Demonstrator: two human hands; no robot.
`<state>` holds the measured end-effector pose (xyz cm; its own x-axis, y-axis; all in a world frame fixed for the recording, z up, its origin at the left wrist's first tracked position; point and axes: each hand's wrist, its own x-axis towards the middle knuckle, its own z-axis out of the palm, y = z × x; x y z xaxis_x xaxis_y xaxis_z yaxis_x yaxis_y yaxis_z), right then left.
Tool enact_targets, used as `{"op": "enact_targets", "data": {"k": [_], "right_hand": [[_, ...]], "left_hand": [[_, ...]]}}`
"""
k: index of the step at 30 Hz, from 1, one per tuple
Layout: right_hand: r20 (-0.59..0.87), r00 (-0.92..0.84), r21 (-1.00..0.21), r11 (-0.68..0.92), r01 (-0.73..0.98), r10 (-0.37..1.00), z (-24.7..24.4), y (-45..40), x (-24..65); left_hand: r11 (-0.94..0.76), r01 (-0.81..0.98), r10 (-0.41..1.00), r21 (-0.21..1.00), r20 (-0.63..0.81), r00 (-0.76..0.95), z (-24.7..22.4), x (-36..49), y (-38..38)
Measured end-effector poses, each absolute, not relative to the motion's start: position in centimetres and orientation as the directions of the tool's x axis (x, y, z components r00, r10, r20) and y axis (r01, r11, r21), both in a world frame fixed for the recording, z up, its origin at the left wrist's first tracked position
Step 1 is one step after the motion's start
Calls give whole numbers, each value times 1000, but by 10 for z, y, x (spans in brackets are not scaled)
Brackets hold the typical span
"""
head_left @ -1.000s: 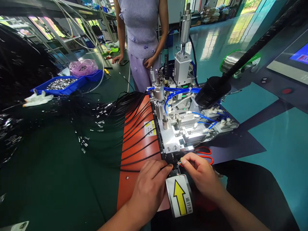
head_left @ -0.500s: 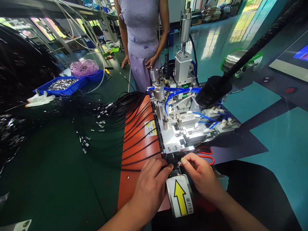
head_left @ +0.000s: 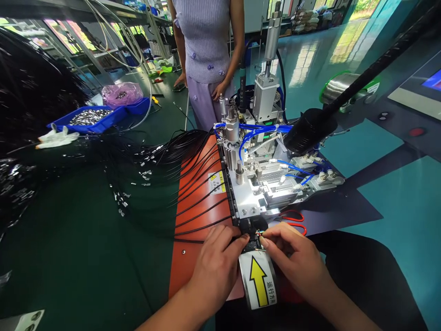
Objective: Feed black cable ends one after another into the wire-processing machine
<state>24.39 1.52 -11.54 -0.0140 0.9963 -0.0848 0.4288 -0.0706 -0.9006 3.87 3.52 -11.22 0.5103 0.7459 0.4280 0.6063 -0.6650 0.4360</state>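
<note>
At the front end of the bench machine (head_left: 246,200), my left hand (head_left: 220,255) is closed on a black cable (head_left: 189,240), its thumb and forefinger pressed at a small black fixture (head_left: 248,246). Tiny coloured wires (head_left: 257,233) stick out there at the cable's end. My right hand (head_left: 298,257) pinches at these wires with thumb and forefinger from the other side. Below both hands a curved metal cover (head_left: 257,280) bears a yellow arrow. More black cables (head_left: 200,211) lie side by side across the orange plate (head_left: 179,271), their ends at the machine's edge.
Red-handled scissors (head_left: 294,220) lie right of the machine, behind my right hand. A black hose nozzle (head_left: 306,131) slants over it. A solder wire spool (head_left: 344,87) stands beyond. Leftward are a blue tray of metal parts (head_left: 99,124) and a glove (head_left: 57,137). A person (head_left: 208,59) stands opposite.
My right hand has shifted slightly, its fingertips turning down against the coloured wires. My left hand stays nearly in place. The person opposite has moved an arm a little; a dark object now shows by that hand.
</note>
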Motion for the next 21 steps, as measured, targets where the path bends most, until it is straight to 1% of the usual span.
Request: {"op": "enact_targets", "data": {"k": [4,11,15,21], "right_hand": [[-74,-4,-867,-62,494,997,-113,15,241],[-84,5,-861,-75,503,996,-114,18,240],[-73,17,-853,-71,516,997,-114,19,239],[-66,32,-853,-73,516,997,-121,19,240]], "left_hand": [[-663,596,748,452,428,508,-112,38,36],[-658,553,753,511,441,488,-115,39,38],[-672,525,740,521,465,485,-116,39,38],[-689,518,724,507,453,520,-114,37,37]]}}
